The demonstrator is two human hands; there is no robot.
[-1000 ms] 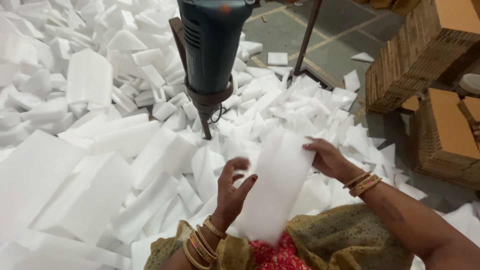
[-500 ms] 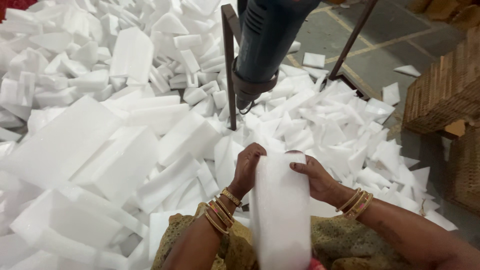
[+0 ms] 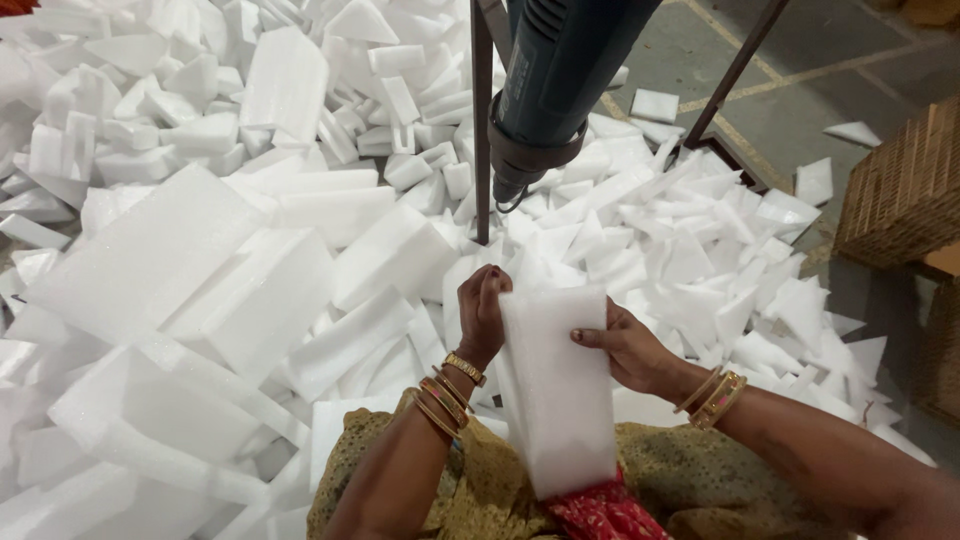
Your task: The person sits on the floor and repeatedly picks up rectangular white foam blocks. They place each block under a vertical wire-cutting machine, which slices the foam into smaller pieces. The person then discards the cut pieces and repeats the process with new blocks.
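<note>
Item: white foam sheet [image 3: 560, 390], a long rectangular strip of soft, faintly pebbled packing foam, held upright over the person's lap directly below the nozzle of a dark blue heat tool [image 3: 555, 80] that hangs from a thin metal stand [image 3: 481, 120]. Condition: clean, edges straight, upper end slightly curled where it is gripped; lower end rests against patterned olive and red cloth [image 3: 590, 510]. Holding: left hand [image 3: 482, 312] clamped on the sheet's upper left corner, fingers pinched together over the edge; right hand [image 3: 630, 348] closed on the right edge, thumb across the front face. Both wrists carry gold bangles [image 3: 445, 395]. Risks, as judged: the sheet's top sits near the tool's nozzle, so if the tool is hot, lingering could melt or scorch the foam, and the left fingertips, nearest the nozzle, could be burned; the strip is limp and gripped only at its upper part, so it may buckle or slide off line; the stand looks slender, and a knock could shift the tool. Surroundings: a deep heap of foam offcuts [image 3: 330, 210], from large slabs to small wedges, covers the floor ahead and to the left; bare grey floor [image 3: 810, 110] shows beyond; stacked brown cardboard [image 3: 905, 190] stands at the right.
</note>
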